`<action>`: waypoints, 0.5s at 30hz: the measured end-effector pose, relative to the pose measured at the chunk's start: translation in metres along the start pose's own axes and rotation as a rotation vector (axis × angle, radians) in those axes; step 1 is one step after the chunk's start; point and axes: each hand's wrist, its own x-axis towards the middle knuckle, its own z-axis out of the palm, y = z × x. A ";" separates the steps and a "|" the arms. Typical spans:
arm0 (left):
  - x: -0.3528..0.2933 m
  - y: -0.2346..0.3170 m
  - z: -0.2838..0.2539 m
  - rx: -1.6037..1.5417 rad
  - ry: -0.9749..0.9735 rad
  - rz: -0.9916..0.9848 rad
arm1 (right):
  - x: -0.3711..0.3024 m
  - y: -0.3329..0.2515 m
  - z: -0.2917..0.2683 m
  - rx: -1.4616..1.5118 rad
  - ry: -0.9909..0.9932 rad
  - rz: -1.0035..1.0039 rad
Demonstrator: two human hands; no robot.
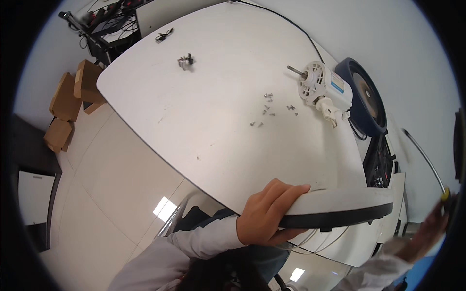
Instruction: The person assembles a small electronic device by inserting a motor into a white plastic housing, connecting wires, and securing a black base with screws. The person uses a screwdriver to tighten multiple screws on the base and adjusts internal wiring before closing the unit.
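My left hand (268,212) is wrapped around the left end of a rounded white housing with a black lower rim (342,202), which looks like a fan base and is tilted on its edge at the table's near side. Thin pale cords hang below it. Off to the far right, my right hand (427,232), blurred by motion, grips a long screwdriver (427,159) with a metal shaft and a yellow part by the handle. The shaft points up and away, apart from the housing. A white fan motor (335,89) with a metal spindle lies at the table's right side.
Several loose screws (267,107) lie mid-table on the white tabletop (218,126). Farther back are small metal parts (185,61) and a short black cable (164,35). A dark blue round piece (349,80) stands behind the motor. Cardboard boxes (65,99) sit at the left.
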 end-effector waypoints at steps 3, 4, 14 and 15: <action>-0.003 -0.007 0.001 -0.012 -0.055 0.017 | -0.008 0.059 0.041 0.172 -0.234 0.266; -0.004 -0.010 -0.001 -0.014 -0.086 0.022 | -0.017 0.063 0.074 0.189 -0.311 0.293; -0.001 -0.010 0.007 -0.178 0.068 -0.013 | 0.037 0.071 0.202 0.102 -0.853 0.137; 0.000 -0.009 0.004 -0.187 0.060 -0.020 | 0.041 0.063 0.215 0.120 -0.911 0.089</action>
